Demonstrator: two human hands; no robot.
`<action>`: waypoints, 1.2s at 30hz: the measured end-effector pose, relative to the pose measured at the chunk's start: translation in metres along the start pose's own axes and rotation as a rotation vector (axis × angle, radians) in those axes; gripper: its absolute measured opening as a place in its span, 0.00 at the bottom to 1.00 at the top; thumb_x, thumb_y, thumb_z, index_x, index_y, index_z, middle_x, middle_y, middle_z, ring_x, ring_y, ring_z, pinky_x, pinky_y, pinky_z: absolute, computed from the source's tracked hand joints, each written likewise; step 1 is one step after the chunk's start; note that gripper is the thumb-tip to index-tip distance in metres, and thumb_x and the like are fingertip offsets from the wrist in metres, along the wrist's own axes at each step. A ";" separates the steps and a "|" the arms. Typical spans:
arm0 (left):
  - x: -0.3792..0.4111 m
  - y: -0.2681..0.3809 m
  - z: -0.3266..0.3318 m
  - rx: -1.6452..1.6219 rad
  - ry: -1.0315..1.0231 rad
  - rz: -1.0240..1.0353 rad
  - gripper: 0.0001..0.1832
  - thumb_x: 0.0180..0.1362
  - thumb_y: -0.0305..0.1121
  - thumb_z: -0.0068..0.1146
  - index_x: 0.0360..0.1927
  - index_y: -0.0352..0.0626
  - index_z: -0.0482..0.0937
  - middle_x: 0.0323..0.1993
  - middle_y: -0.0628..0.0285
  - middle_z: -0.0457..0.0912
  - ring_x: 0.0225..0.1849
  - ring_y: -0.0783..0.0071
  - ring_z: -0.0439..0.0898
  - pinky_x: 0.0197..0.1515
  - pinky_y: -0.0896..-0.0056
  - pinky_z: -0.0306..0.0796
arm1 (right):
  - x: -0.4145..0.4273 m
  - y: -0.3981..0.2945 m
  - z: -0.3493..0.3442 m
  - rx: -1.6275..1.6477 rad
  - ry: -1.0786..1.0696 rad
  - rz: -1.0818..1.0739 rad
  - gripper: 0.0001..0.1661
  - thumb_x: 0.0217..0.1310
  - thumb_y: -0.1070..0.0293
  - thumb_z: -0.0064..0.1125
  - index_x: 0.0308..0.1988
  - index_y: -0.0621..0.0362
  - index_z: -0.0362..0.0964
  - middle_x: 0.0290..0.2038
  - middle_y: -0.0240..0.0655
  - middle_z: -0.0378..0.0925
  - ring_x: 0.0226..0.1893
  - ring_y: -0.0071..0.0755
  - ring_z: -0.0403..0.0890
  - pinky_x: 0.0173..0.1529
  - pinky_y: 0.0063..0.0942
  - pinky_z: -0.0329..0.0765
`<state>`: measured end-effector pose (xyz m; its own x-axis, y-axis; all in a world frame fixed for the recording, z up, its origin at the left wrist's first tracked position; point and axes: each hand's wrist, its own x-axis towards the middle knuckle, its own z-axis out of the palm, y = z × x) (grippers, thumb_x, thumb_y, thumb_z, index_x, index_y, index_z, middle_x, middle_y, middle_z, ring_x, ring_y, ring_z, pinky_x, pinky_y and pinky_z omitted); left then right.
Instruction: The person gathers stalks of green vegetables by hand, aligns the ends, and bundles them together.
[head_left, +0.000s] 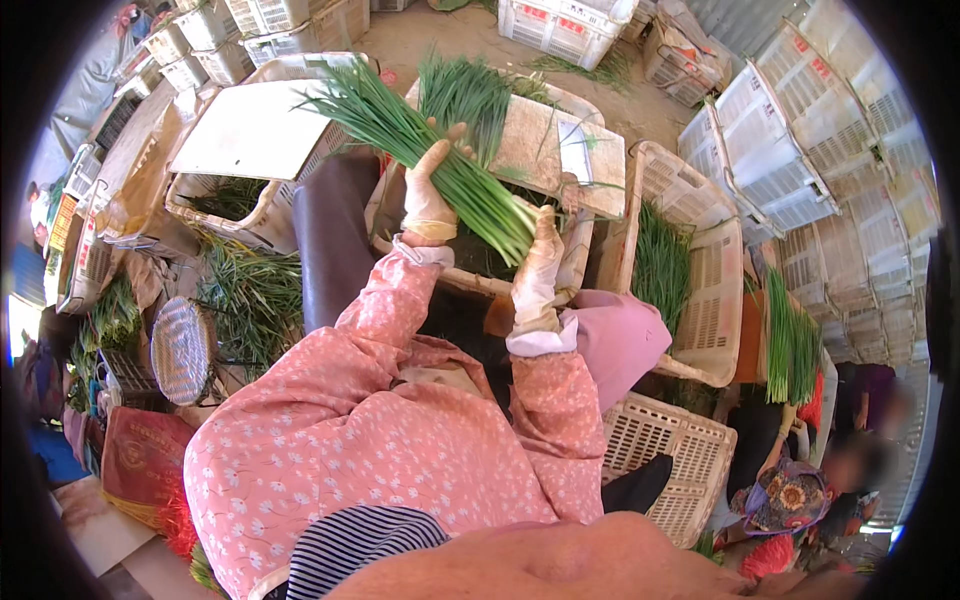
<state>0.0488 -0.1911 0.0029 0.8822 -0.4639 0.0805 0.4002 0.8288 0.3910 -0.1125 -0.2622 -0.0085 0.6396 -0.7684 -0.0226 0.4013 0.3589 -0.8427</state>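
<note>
A long bundle of green chives (427, 146) lies slantwise between my two gloved hands, over a plastic crate. My left hand (431, 180) grips it around the middle, thumb on top. At the pale stem ends, my right hand (541, 251) holds the bundle's lower end, its fingers pointing up. Behind the bundle, a worn board (551, 142) rests across the crate, with more chives (469, 94) heaped beside it. A wide metal blade (575, 150) lies on the board's right part.
A white board (247, 127) covers part of a crate at left. Loose greens (247, 300) and a woven stool seat (182, 350) are below it. At right stand a crate of chives (694, 300) and stacked crates (772, 150). Another person's hand (787, 420) holds chives at far right.
</note>
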 end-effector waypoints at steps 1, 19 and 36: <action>0.006 0.010 -0.002 0.023 0.001 -0.021 0.27 0.61 0.26 0.63 0.64 0.48 0.72 0.52 0.51 0.85 0.39 0.63 0.84 0.43 0.60 0.81 | 0.007 0.007 -0.009 -0.083 -0.029 -0.062 0.23 0.72 0.52 0.62 0.53 0.60 0.82 0.47 0.33 0.87 0.41 0.24 0.85 0.46 0.24 0.80; 0.294 0.061 -0.039 1.234 0.074 -0.151 0.31 0.52 0.35 0.72 0.59 0.37 0.75 0.45 0.54 0.86 0.41 0.55 0.87 0.43 0.51 0.83 | 0.032 0.044 -0.025 -0.249 -0.225 0.297 0.14 0.73 0.59 0.59 0.48 0.55 0.83 0.42 0.31 0.88 0.36 0.21 0.85 0.41 0.19 0.75; 0.258 0.010 -0.174 1.792 0.073 0.172 0.53 0.58 0.62 0.62 0.81 0.53 0.50 0.77 0.37 0.56 0.78 0.39 0.54 0.78 0.54 0.52 | 0.249 0.156 -0.011 -0.884 -0.036 0.016 0.18 0.74 0.59 0.57 0.54 0.60 0.79 0.52 0.47 0.84 0.55 0.42 0.81 0.62 0.36 0.75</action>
<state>0.3240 -0.2482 -0.1317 0.9082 -0.3641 0.2063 -0.3709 -0.4721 0.7997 0.1026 -0.4034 -0.1517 0.6674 -0.7440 -0.0336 -0.2518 -0.1829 -0.9503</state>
